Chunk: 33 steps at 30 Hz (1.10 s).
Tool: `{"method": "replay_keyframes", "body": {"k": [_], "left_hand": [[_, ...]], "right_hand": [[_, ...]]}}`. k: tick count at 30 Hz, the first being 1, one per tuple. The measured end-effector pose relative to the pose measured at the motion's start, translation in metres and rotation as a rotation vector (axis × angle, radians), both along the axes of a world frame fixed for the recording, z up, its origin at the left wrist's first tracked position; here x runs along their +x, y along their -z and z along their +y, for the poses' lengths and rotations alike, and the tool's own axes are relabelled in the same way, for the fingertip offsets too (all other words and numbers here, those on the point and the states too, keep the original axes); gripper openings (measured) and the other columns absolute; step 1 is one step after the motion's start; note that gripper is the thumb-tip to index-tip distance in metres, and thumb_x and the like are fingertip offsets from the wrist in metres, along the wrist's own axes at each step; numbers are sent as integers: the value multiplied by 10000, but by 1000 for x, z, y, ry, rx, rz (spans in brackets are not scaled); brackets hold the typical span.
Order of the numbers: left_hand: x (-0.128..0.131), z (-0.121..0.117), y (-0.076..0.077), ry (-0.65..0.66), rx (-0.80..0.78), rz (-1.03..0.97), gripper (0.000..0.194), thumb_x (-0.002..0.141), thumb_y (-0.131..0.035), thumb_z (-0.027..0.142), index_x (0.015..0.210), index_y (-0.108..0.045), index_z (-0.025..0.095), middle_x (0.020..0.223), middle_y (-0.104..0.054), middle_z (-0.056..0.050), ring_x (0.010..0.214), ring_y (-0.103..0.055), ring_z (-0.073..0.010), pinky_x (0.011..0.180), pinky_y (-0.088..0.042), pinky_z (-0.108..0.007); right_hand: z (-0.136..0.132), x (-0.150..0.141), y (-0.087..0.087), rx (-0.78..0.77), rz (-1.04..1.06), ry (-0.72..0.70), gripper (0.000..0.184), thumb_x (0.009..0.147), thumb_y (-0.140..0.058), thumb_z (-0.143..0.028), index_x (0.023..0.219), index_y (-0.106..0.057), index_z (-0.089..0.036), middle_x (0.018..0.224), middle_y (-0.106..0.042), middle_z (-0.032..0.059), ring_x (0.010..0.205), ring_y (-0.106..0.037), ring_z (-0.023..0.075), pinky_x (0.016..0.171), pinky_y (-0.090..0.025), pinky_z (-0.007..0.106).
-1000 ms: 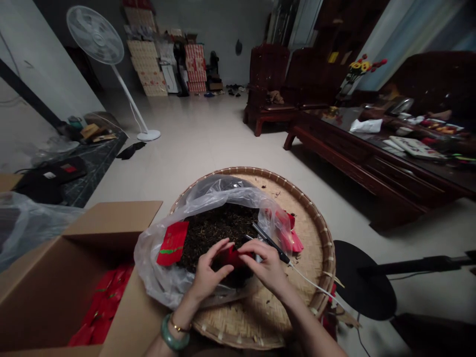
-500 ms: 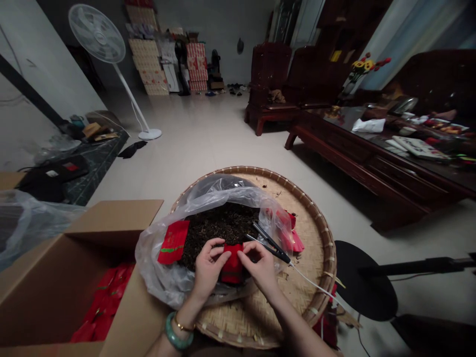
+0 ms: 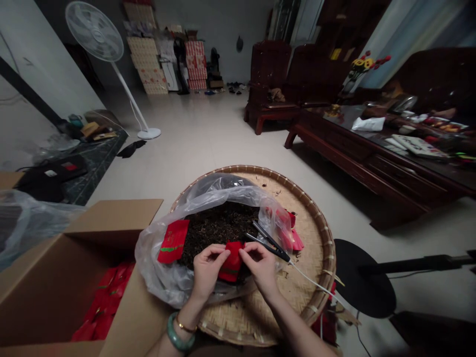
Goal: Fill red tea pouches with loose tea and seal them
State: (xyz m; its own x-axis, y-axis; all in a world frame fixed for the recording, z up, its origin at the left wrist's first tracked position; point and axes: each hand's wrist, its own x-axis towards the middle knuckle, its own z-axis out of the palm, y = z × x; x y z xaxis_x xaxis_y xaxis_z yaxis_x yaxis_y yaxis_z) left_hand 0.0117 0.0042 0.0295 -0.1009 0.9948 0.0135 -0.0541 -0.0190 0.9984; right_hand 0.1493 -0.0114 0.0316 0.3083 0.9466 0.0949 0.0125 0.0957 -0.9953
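A small red packet (image 3: 231, 265) is pinched at its top corners by my left hand (image 3: 208, 267) and my right hand (image 3: 261, 265). It hangs over dark, dry tea leaves (image 3: 219, 225) heaped in a clear plastic bag (image 3: 159, 282). Another red packet (image 3: 173, 241) with a green stripe lies on the left side of the bag. Just beyond my right hand rests a black hair straightener (image 3: 269, 243) with a white cord, its arms apart. Pink and red packets (image 3: 292, 235) lie on the right of the round woven bamboo tray (image 3: 316, 218).
At my left an open cardboard box (image 3: 44, 287) holds several red packets (image 3: 106, 302). A round black stand base (image 3: 366, 277) is on the floor to the right. Farther off are a white fan (image 3: 119, 74) and a dark wooden table (image 3: 353, 153) with items on it.
The red packet has come up into plain view, drawn upright between both hands' fingertips. My fingers have closed in on its top corners. The straightener and the other packet stay put.
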Motion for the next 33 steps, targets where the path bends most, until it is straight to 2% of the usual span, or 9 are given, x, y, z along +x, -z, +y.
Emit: {"method": "replay_keyframes", "body": {"k": [6,9,12,16,21,24,26,30,33], "left_hand": [[-2,1,-1,-28,-27,-88,233,630,-747,339,605,-619,145,707,-646,-33,671,-602,-146,649,-504,-250],[-1,1,-3,22,-5,-84,223,645,-739,329,609,-620,144,709,-644,-35,684,-602,-146,663,-504,-249],[1,0,-2,29,11,-71,223,641,-740,328,608,-624,141,717,-641,-42,700,-605,-151,680,-505,-254],[2,0,-2,33,-2,-97,226,631,-748,329,617,-625,139,706,-630,-34,696,-599,-143,691,-500,-248],[1,3,-8,156,-121,-153,359,625,-754,323,924,-682,137,757,-614,-20,691,-581,-122,675,-490,-231],[-2,6,-11,236,-115,-96,201,642,-747,307,692,-697,119,685,-583,-11,654,-536,-110,623,-455,-205],[-4,8,-11,252,-109,-91,203,647,-746,300,594,-673,118,643,-562,-2,630,-511,-104,591,-431,-196],[-5,8,-10,282,-150,-130,194,617,-766,293,595,-676,122,680,-619,-13,645,-538,-114,607,-435,-202],[-5,7,-10,298,-213,-82,196,613,-764,300,615,-684,121,632,-635,-11,581,-534,-109,562,-425,-203]], "right_hand": [[0,3,0,24,88,-15,221,737,-658,-369,641,-579,-187,672,-627,29,603,-573,149,588,-498,282],[2,0,1,24,165,-34,235,719,-660,-409,794,-577,-202,750,-607,20,573,-543,123,531,-475,245],[4,-2,4,7,121,-49,341,645,-721,-377,915,-600,-208,808,-609,23,624,-554,131,547,-472,237],[5,2,5,-28,15,-77,155,692,-690,-318,661,-630,-179,692,-611,17,649,-566,153,618,-470,271],[3,7,-1,-14,-14,-107,132,701,-686,-280,624,-658,-176,661,-635,20,634,-577,158,624,-464,282],[2,9,-4,-18,-14,-118,137,694,-690,-290,621,-662,-177,651,-643,19,629,-580,158,621,-467,279],[2,10,-5,-54,10,-141,142,691,-690,-313,665,-675,-174,650,-648,18,608,-574,150,598,-467,267],[6,12,-2,-129,8,-235,237,642,-730,-319,839,-718,-188,659,-652,4,566,-547,130,537,-445,238],[8,14,1,-99,-48,-247,117,639,-732,-297,683,-728,-188,641,-640,11,590,-556,136,563,-442,247]]}}
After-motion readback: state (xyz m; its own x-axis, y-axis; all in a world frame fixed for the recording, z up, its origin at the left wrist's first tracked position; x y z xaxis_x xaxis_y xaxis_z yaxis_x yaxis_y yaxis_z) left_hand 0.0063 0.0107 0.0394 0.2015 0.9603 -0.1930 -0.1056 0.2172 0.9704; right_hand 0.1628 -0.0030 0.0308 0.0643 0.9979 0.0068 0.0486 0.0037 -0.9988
